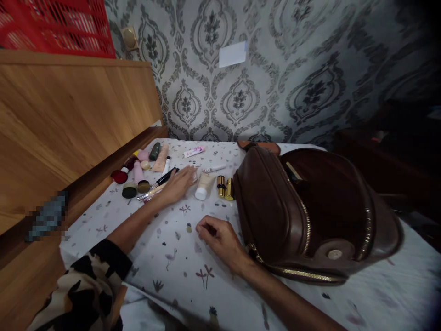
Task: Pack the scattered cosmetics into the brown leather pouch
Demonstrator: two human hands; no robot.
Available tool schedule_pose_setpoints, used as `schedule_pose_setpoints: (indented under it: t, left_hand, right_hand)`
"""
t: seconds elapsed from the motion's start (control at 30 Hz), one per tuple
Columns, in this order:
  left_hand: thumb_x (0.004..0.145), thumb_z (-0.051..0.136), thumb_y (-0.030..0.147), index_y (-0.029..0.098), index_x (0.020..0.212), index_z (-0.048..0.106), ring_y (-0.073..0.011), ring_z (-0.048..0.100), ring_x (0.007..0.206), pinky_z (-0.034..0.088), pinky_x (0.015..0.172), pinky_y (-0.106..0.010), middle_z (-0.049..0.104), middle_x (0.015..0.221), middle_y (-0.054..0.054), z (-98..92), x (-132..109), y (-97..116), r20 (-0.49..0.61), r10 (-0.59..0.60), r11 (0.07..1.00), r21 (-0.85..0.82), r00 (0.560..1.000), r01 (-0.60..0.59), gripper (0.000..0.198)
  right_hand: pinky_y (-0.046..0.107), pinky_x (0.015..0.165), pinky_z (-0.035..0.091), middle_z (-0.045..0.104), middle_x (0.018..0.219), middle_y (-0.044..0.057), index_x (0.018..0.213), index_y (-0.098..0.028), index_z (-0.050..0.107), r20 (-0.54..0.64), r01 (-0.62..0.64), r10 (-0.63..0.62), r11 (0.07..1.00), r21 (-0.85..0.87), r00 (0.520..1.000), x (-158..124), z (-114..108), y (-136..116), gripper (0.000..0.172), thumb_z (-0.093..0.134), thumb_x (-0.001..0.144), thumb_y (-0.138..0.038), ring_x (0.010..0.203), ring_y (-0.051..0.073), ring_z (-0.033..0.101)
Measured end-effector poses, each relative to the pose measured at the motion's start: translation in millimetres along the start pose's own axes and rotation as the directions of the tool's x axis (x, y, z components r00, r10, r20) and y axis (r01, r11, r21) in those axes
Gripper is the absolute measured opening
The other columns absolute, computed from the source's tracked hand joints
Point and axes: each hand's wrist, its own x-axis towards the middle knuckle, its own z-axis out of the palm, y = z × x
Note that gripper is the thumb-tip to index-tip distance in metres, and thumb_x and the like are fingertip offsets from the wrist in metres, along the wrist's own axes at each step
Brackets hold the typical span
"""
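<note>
My left hand (177, 185) lies flat, fingers stretched out, on a patterned bed sheet (179, 257) among scattered cosmetics, touching a black pen-like stick (164, 177) and some thin brushes (149, 196). A cream tube with a white cap (204, 187) lies just right of its fingertips, and two gold lipsticks (224, 188) stand beyond that. My right hand (220, 239) rests on the sheet with its fingers curled in; what they hold, if anything, is hidden. An open brown leather bag (310, 211) with a gold zipper lies right of that hand.
More cosmetics lie at the back left: a pink tube (194, 151), a peach tube (161, 158), a dark bottle (155, 151), small round pots (129, 190). A wooden headboard (69, 124) runs along the left, a red crate (58, 25) on top. Patterned wallpaper stands behind.
</note>
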Motion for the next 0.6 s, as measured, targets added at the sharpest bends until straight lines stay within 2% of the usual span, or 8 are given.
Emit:
schedule_pose_setpoints:
  t: [0.13,0.23,0.3,0.4,0.5,0.6]
  left_hand:
    - [0.104,0.020,0.032,0.013,0.149,0.042,-0.0208,0.035,0.150,0.028,0.124,-0.043,0.043,0.159,-0.014,-29.8,-14.4,-36.6,-0.136,-0.124,0.992,0.016,0.983,0.128,0.053]
    - [0.103,0.021,0.033,0.011,0.141,0.050,-0.0243,0.038,0.148,0.029,0.123,-0.045,0.048,0.154,-0.017,-50.2,-30.5,-64.3,-0.202,-0.212,0.973,0.042,0.956,0.225,0.053]
    - [0.102,0.022,0.034,0.012,0.137,0.054,-0.0258,0.038,0.148,0.029,0.123,-0.047,0.050,0.153,-0.016,-56.6,-43.9,-73.6,-0.216,-0.243,0.963,0.064,0.945,0.263,0.053]
    - [0.101,0.026,0.037,0.015,0.136,0.056,-0.0287,0.029,0.153,0.026,0.124,-0.052,0.044,0.158,-0.016,-54.3,-64.4,-70.6,-0.210,-0.256,0.953,0.110,0.943,0.283,0.051]
    - [0.101,0.032,0.041,0.015,0.143,0.052,-0.0336,0.017,0.157,0.020,0.121,-0.065,0.030,0.166,-0.017,-44.7,-80.7,-55.5,-0.160,-0.255,0.918,0.270,0.954,0.291,0.053]
    - [0.100,0.037,0.048,0.011,0.148,0.046,-0.0359,0.014,0.157,0.016,0.120,-0.069,0.024,0.167,-0.020,-34.9,-91.9,-40.8,-0.074,-0.232,0.878,0.414,0.970,0.242,0.061]
  right_hand:
    - [0.023,0.058,0.035,0.052,0.061,-0.003,0.070,-0.018,0.058,-0.012,0.014,-0.013,1.000,0.006,1.000,-0.4,0.0,-0.3,0.020,0.054,0.088,-0.024,0.060,0.011,0.046]
    - [0.023,0.058,0.036,0.054,0.062,-0.002,0.070,-0.018,0.058,-0.012,0.019,-0.019,1.000,0.007,1.000,-0.1,0.3,0.1,0.019,0.054,0.088,-0.024,0.060,0.011,0.047]
    - [0.023,0.058,0.036,0.054,0.063,-0.002,0.070,-0.018,0.057,-0.008,0.020,-0.020,1.000,0.011,1.000,0.1,0.4,0.3,0.019,0.053,0.088,-0.024,0.061,0.011,0.047]
    - [0.023,0.058,0.035,0.053,0.063,-0.002,0.071,-0.018,0.057,-0.007,0.018,-0.018,1.000,0.017,1.000,-0.1,0.4,0.4,0.019,0.052,0.088,-0.025,0.061,0.011,0.047]
    - [0.023,0.058,0.035,0.053,0.063,-0.002,0.071,-0.018,0.057,-0.006,0.017,-0.017,1.000,0.019,1.000,-0.7,0.5,0.5,0.020,0.052,0.088,-0.026,0.061,0.011,0.047]
    - [0.023,0.059,0.035,0.051,0.062,-0.003,0.070,-0.018,0.057,-0.014,0.023,-0.023,0.999,0.026,1.000,-0.8,1.0,1.0,0.019,0.053,0.088,-0.024,0.060,0.011,0.045]
